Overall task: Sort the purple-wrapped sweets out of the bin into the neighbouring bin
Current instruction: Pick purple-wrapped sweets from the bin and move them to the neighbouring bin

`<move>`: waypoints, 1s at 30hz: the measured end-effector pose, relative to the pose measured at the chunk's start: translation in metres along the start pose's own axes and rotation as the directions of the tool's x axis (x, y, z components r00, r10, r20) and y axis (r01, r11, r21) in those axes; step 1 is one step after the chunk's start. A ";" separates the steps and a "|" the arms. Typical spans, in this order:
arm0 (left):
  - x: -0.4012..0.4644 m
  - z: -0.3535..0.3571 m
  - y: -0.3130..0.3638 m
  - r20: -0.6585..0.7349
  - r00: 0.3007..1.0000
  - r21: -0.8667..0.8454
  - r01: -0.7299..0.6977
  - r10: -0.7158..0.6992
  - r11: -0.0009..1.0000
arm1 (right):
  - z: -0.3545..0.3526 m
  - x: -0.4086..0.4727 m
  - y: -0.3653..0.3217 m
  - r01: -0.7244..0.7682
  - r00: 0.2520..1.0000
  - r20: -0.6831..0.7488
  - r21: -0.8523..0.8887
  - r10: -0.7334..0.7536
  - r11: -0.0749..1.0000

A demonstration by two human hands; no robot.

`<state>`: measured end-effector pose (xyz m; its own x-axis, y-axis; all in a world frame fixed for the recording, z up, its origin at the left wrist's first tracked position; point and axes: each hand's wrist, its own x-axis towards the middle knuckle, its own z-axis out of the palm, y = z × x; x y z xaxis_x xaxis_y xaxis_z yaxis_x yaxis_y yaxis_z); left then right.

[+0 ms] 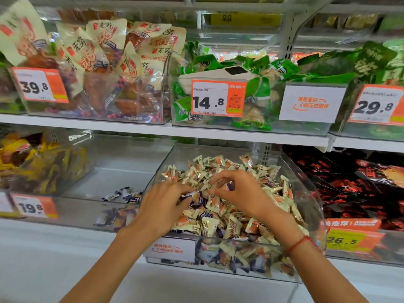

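purple-wrapped sweets (pixel 202 201) lie mixed into the cream-wrapped heap, just under and between both hands. the left hand (pixel 162 206) pinches a white-and-purple wrapper at its fingertips; the right hand (pixel 237 192) has curled fingers picking at the heap, but its hold is unclear. both hands are inside the clear bin (pixel 306 184). left of the left hand, the neighbouring bin (pixel 113 171) holds a few purple sweets (pixel 124 194).

On the upper shelf (pixel 140 125) we see cream snack packs (pixel 105 51) at left and green packs (pixel 251 68) at right; black-and-red bags (pixel 354 182) sit lower right.
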<state>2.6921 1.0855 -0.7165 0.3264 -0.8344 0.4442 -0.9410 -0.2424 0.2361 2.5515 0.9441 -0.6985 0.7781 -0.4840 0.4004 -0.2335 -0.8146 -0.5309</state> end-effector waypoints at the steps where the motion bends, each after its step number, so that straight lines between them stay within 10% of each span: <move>1: -0.006 -0.004 -0.001 -0.056 0.998 -0.030 0.031 -0.033 0.999 | 0.004 0.000 -0.002 0.003 1.000 0.011 0.010 -0.003 1.000; 8: -0.020 -0.038 -0.017 -0.308 0.932 -0.112 0.163 -0.190 0.980 | 0.033 0.024 -0.014 0.147 0.965 0.238 -0.163 -0.105 0.976; 12: -0.023 -0.043 -0.027 -0.289 0.923 -0.146 0.219 -0.253 0.965 | 0.038 0.046 -0.023 0.199 0.873 0.486 -0.423 0.036 0.884; 17: -0.024 -0.049 -0.033 -0.269 0.919 -0.189 0.244 -0.289 0.951 | 0.045 0.054 -0.029 0.314 0.881 0.473 -0.553 -0.019 0.772; 30: -0.022 -0.053 -0.058 -0.187 0.901 -0.273 0.334 -0.390 0.902 | 0.020 0.029 -0.024 0.005 0.994 -0.108 0.229 0.020 0.973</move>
<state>2.7445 1.1442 -0.6947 0.6782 -0.5647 0.4702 -0.7156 -0.3621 0.5973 2.5911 0.9563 -0.6894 0.7056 -0.5319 0.4682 -0.0895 -0.7224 -0.6857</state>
